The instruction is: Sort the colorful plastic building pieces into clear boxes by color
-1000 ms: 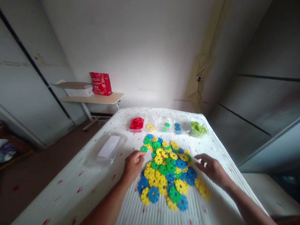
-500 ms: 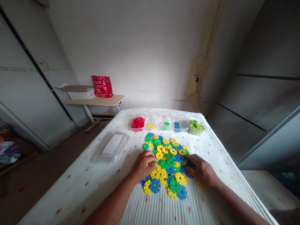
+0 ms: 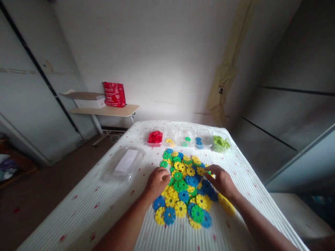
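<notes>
A loose pile of toothed plastic snowflake discs in yellow, green and blue [image 3: 183, 186] lies in front of me. At its left edge is my left hand [image 3: 156, 183], fingers curled in toward the thumb; whatever they hold, if anything, is hidden. Over the right side reaches my right hand [image 3: 221, 179], its thumb and fingers apart, fingertips by a yellow disc [image 3: 200, 171]. Blue discs [image 3: 208, 188] lie just below that hand. Under the right wrist several yellow discs [image 3: 226, 205] sit partly covered.
Clear tubs line the table's far side: red pieces [image 3: 155, 137], a few yellow discs [image 3: 170, 142], green discs [image 3: 187, 139], blue discs [image 3: 199, 142] and light green pieces [image 3: 221, 143]. Clear lids [image 3: 110, 170] with a white label lie left. A side table [image 3: 115, 111] carries a red bag [image 3: 114, 94].
My right hand has lifted a little and moved up the pile, uncovering blue and yellow discs. My left hand has drawn slightly left, its fingers more curled. Discs at the near left have spread toward me.
</notes>
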Motion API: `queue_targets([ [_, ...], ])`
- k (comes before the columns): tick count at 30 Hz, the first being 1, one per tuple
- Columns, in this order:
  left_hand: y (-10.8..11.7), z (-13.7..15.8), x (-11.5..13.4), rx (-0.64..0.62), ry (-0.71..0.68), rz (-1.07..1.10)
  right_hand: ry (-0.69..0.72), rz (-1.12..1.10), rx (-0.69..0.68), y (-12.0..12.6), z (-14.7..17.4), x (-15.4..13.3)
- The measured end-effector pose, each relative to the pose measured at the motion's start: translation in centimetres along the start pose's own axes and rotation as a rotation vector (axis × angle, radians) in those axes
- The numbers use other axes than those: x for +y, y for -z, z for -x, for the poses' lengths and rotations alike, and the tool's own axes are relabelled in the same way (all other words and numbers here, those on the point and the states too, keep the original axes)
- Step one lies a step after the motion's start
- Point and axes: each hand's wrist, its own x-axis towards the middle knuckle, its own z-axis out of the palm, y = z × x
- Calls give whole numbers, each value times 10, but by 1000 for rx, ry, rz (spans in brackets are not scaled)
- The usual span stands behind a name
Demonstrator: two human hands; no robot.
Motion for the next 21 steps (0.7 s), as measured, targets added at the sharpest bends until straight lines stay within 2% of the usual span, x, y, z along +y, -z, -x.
queue_targets([
  [4,2,-1,-3,31,73,48,-82,7,46,-4,-28,15],
  [8,1,-2,-9,74,133,81,-194,32,40,-17,-59,18],
  [13,1,-2,-17,89,193,104,-319,117,-67,-35,-86,19],
  [17,1,-3,-20,93,208,116,-344,234,-194,-45,-97,20],
  [21,2,-3,-20,94,208,134,-348,261,-221,-48,-100,21],
])
